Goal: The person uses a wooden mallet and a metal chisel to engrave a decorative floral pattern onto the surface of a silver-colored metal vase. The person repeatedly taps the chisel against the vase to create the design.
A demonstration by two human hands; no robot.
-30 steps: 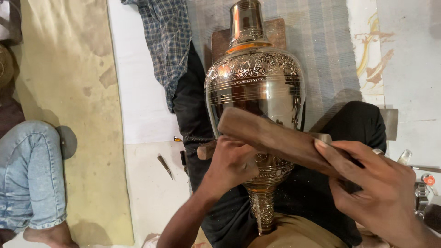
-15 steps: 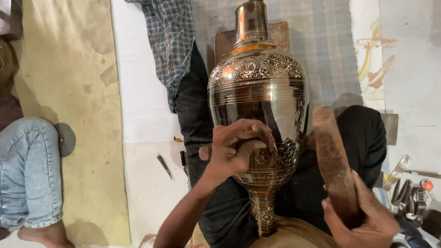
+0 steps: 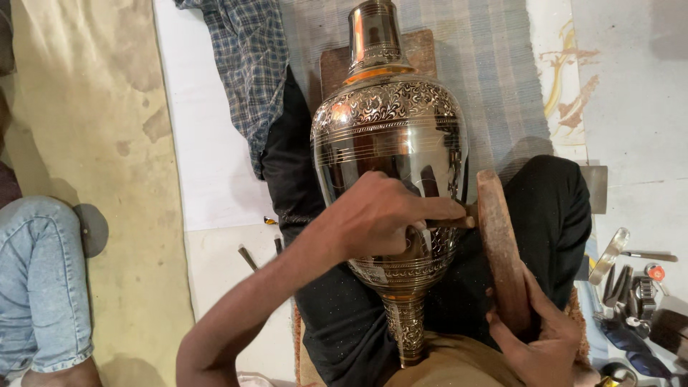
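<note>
Left hand (image 3: 380,218) pinching small chisel (image 3: 450,222) against engraved metal vase (image 3: 390,143); right hand (image 3: 537,337) clamped on wooden mallet (image 3: 500,251). Chisel best held steady, strikes light.

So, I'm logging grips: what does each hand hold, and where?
Left hand pinches a thin tool by its shaft against the vase; right hand grips the wooden mallet at its lower end.

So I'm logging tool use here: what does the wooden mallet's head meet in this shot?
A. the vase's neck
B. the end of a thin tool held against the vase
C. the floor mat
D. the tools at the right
B: the wooden mallet in the right hand meets the end of the thin tool that the left hand holds against the engraved metal vase.
</note>
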